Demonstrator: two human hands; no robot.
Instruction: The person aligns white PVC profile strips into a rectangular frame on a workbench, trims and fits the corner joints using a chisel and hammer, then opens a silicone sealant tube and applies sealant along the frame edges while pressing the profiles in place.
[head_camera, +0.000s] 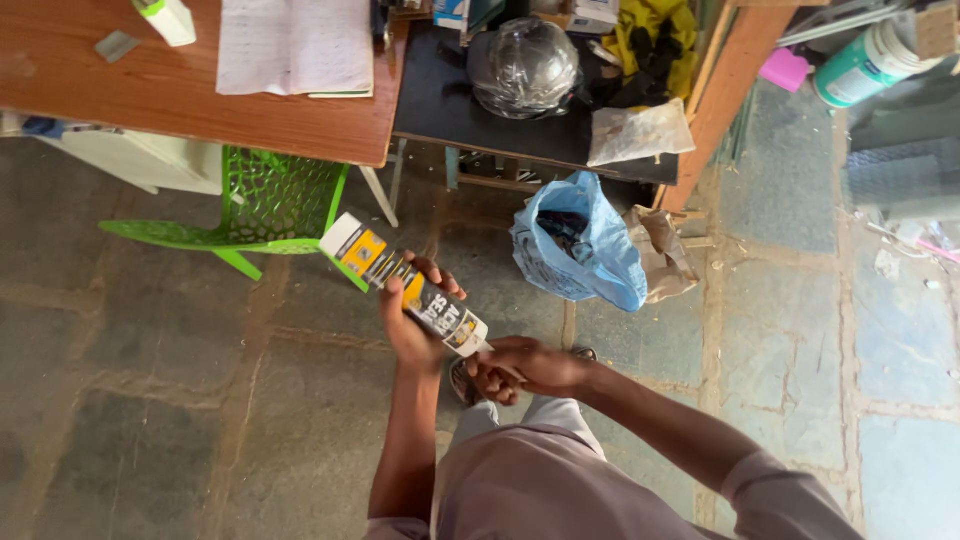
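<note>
- The sealant tube (405, 286) is being gripped around its middle by the left hand (412, 325), fingers curled over the top and thumb underneath, and it is being held tilted in the air above the stone floor (200, 420).
- The nozzle end of the tube is being pinched by the right hand (525, 368), fingertips pressed together around it; the tip itself is being hidden by them.
- The tube is being judged stiff-walled, smooth and moderately heavy; the barrel's middle is being judged the surest place to hold.
- Whether the tube is full cannot be told.
- A blue plastic bag (585, 250) is lying open just beyond, with dark contents showing inside.
- A crumpled brown bag (665, 255) is resting beside it, contents hidden.
- A green plastic chair (265, 205) is standing under the wooden table (150, 95).
</note>
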